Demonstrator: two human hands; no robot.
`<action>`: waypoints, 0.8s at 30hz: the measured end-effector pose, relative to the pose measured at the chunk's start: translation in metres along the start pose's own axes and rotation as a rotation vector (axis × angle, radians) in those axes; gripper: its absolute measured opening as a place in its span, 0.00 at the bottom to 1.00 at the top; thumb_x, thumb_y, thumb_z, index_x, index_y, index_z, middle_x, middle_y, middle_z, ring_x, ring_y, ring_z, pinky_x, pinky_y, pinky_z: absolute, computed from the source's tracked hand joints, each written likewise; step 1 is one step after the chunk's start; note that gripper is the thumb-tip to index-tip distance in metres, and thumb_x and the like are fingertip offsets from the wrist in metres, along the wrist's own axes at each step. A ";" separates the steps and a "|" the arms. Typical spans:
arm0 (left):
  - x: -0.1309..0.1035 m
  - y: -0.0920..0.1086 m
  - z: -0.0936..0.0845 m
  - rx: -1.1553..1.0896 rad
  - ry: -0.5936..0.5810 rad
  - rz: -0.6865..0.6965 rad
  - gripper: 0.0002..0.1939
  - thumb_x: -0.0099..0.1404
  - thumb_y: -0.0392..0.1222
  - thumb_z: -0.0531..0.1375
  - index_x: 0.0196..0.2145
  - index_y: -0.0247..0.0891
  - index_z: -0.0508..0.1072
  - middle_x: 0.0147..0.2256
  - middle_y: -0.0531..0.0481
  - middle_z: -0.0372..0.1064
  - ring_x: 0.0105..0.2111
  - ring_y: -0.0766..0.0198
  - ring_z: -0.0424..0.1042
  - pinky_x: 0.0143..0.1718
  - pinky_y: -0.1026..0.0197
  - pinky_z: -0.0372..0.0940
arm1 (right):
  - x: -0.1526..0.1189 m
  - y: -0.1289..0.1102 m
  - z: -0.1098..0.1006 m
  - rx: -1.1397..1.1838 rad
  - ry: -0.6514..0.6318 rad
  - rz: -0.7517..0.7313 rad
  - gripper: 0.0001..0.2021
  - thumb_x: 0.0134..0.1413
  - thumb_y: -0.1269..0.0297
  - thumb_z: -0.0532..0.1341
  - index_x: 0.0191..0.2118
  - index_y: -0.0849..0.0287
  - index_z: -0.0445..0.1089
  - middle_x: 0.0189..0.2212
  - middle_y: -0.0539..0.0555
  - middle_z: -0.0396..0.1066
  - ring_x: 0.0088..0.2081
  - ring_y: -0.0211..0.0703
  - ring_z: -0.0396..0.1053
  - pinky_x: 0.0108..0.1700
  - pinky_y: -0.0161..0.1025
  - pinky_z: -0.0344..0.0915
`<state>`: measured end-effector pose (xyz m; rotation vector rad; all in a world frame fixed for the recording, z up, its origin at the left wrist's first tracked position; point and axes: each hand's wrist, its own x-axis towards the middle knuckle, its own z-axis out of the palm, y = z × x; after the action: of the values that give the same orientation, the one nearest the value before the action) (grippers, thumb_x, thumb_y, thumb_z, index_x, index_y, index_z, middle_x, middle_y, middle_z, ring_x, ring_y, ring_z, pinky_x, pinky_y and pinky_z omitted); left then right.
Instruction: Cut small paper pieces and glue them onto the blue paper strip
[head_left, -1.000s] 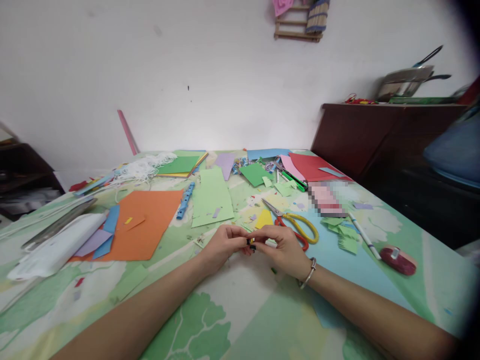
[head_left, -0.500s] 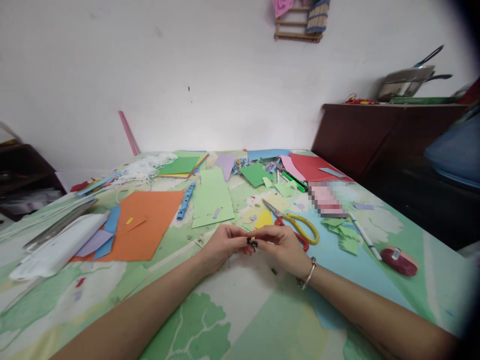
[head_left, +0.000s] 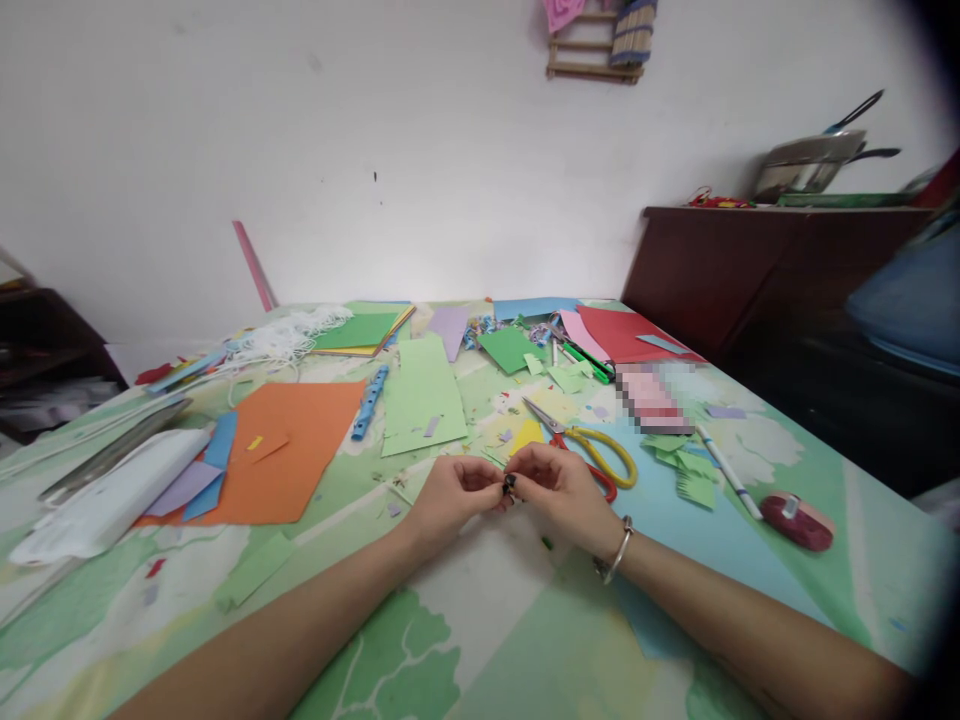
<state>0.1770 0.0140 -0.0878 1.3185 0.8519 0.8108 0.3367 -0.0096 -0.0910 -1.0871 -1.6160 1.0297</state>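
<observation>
My left hand (head_left: 459, 500) and my right hand (head_left: 556, 492) meet low over the table, fingertips pinched together at one spot. Black shows at the meeting fingertips, either dark nails or part of a tiny object; I cannot tell which. Whatever lies in the pinch is too small and covered to name. Just beyond my right hand are scissors (head_left: 584, 446) with yellow and red handles, blades slightly apart, and a yellow paper piece (head_left: 529, 436). A light green paper sheet (head_left: 424, 400) lies past my left hand.
Orange paper (head_left: 289, 450), a blue clip-like strip (head_left: 370, 403) and a white power strip (head_left: 112, 500) lie left. Light blue paper (head_left: 697, 550), green fringed scraps (head_left: 694, 475), a white pen (head_left: 729, 470) and a dark red mouse-shaped object (head_left: 796, 522) lie right. White string (head_left: 281, 335) is piled behind.
The fingertips have shifted against each other, and a small yellow spot seen between them before is now hidden. The view has moved slightly. The things on the table stay put.
</observation>
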 end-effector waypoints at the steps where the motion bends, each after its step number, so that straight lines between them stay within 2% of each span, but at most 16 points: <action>1: 0.000 0.000 0.000 -0.016 0.009 -0.005 0.02 0.48 0.34 0.62 0.24 0.32 0.74 0.20 0.50 0.71 0.22 0.68 0.68 0.29 0.66 0.61 | 0.001 0.001 0.000 0.031 -0.007 0.008 0.02 0.49 0.70 0.57 0.31 0.61 0.67 0.25 0.51 0.70 0.29 0.38 0.70 0.32 0.36 0.66; 6: 0.003 -0.002 -0.003 -0.072 0.030 -0.019 0.03 0.49 0.33 0.61 0.26 0.31 0.74 0.20 0.50 0.72 0.22 0.68 0.68 0.30 0.65 0.62 | 0.005 0.001 -0.002 0.177 -0.011 0.047 0.03 0.46 0.71 0.59 0.31 0.62 0.68 0.25 0.51 0.70 0.28 0.36 0.68 0.32 0.35 0.64; 12: 0.004 -0.005 -0.005 -0.099 0.018 -0.026 0.04 0.51 0.34 0.61 0.27 0.31 0.75 0.21 0.48 0.73 0.23 0.67 0.69 0.30 0.65 0.63 | 0.006 -0.002 -0.003 0.228 -0.028 0.060 0.04 0.45 0.70 0.60 0.31 0.62 0.69 0.26 0.51 0.71 0.29 0.36 0.68 0.33 0.35 0.63; 19: 0.005 -0.004 -0.005 -0.118 0.037 -0.031 0.05 0.51 0.34 0.61 0.27 0.30 0.75 0.23 0.47 0.73 0.24 0.67 0.70 0.31 0.64 0.63 | 0.005 -0.007 -0.005 0.186 -0.004 0.073 0.06 0.46 0.66 0.59 0.31 0.62 0.69 0.24 0.51 0.70 0.27 0.36 0.66 0.31 0.34 0.62; 24: 0.005 -0.006 -0.005 -0.101 0.034 -0.008 0.05 0.52 0.35 0.62 0.27 0.30 0.75 0.22 0.48 0.72 0.24 0.68 0.69 0.30 0.66 0.62 | 0.005 -0.003 -0.004 0.122 -0.003 0.070 0.06 0.45 0.65 0.61 0.30 0.62 0.68 0.26 0.52 0.71 0.29 0.39 0.69 0.33 0.36 0.64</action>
<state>0.1752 0.0207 -0.0947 1.2153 0.8321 0.8617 0.3386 -0.0050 -0.0864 -1.0662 -1.5058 1.1617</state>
